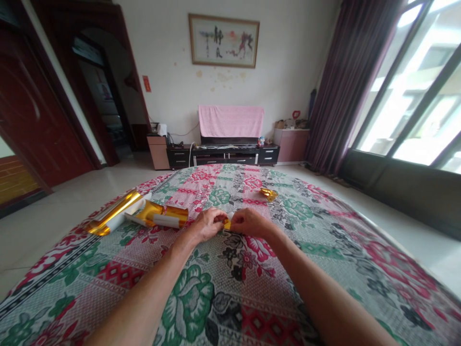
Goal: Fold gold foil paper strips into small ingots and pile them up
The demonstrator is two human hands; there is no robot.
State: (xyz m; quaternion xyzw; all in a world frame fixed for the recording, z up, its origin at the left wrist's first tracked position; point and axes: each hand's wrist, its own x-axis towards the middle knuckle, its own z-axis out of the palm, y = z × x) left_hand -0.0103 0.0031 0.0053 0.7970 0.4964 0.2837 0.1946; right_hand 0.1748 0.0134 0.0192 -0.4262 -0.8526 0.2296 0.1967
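Note:
A small piece of gold foil (227,224) is between my two hands, low over the patterned cloth. The fingers of my left hand (210,223) are curled and pinch its left side. On its right side, my right hand (248,222) pinches it with thumb and fingers together. Just left of my left hand lies a gold and white roll (167,215). Beyond my right hand, a crumpled gold foil piece (269,194) rests on the cloth.
The flowered cloth (192,298) covers the round surface in front of me. A longer gold roll (117,211) lies at its left side. Farther back stand a black cabinet (180,157) and a screen under a pink cloth (231,121).

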